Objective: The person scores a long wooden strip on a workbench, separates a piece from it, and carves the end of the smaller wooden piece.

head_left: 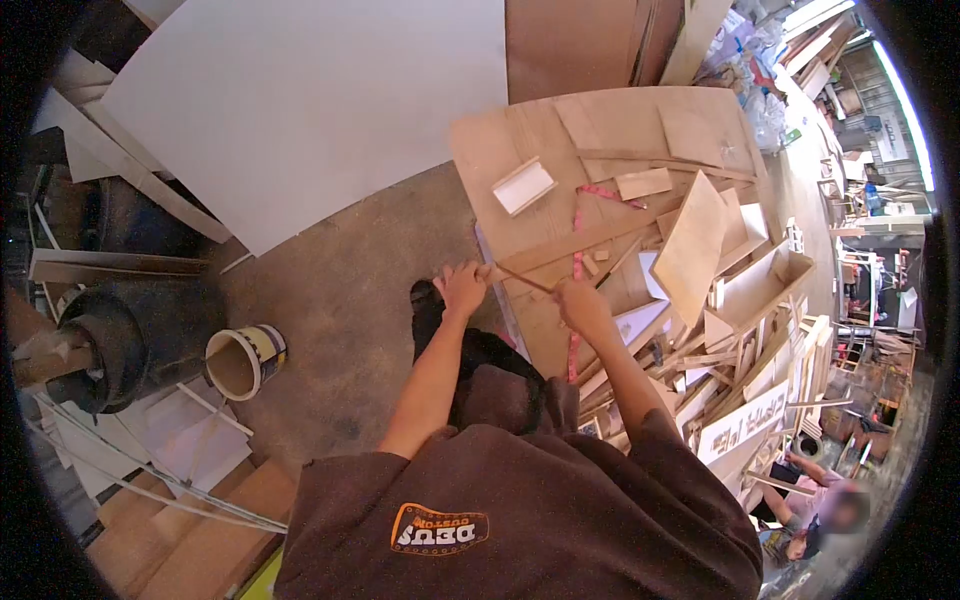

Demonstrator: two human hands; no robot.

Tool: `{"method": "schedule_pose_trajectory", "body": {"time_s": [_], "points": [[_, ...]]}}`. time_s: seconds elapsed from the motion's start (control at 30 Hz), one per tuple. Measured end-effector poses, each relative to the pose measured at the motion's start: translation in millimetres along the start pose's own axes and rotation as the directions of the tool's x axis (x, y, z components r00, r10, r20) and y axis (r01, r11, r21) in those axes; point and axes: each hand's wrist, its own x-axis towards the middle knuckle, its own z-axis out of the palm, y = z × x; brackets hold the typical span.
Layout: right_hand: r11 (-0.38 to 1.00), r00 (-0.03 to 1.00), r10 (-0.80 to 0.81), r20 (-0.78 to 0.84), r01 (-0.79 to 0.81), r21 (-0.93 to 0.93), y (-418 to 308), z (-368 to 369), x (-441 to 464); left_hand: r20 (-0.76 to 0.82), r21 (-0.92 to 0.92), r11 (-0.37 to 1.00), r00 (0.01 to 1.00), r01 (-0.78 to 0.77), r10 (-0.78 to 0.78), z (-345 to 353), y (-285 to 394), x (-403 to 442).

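Note:
My left hand is at the near left end of a long flat wooden strip, its fingers bent over that end. A thin brown stick slants from near the strip's end to my right hand, which is closed on it. Whether the stick is a pencil or a sliver of wood is too small to tell. A pink measuring tape lies across the plywood board under the strip, close to my right hand. Small wood offcuts lie just beyond that hand.
A white-faced block and flat wood pieces rest on the board. Wooden boxes and heaped scraps crowd the right. A large white sheet stands at upper left, a bucket on the floor. Another person sits at lower right.

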Motion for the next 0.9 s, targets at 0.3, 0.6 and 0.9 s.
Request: {"method": "schedule_pose_trajectory", "body": {"time_s": [0.3,0.6,0.9], "points": [[0.998,0.998,-0.061,-0.028,0.06,-0.013,-47.9,-21.8,-57.6,0.106,0.008,0.999,0.993,0.051,-0.051,-0.1,-2.1,0.3],[0.988,0.996,-0.065,-0.056,0.057,-0.146,-95.9,-57.1,-59.2,0.068,-0.007,0.998,0.996,0.056,-0.055,-6.5,-0.5,-3.3],[0.971,0.963,-0.203,-0.174,0.175,-0.166,-69.7,18.5,23.2,0.035,0.039,0.999,0.999,0.035,-0.037,-1.7,-4.8,-1.5]]}}
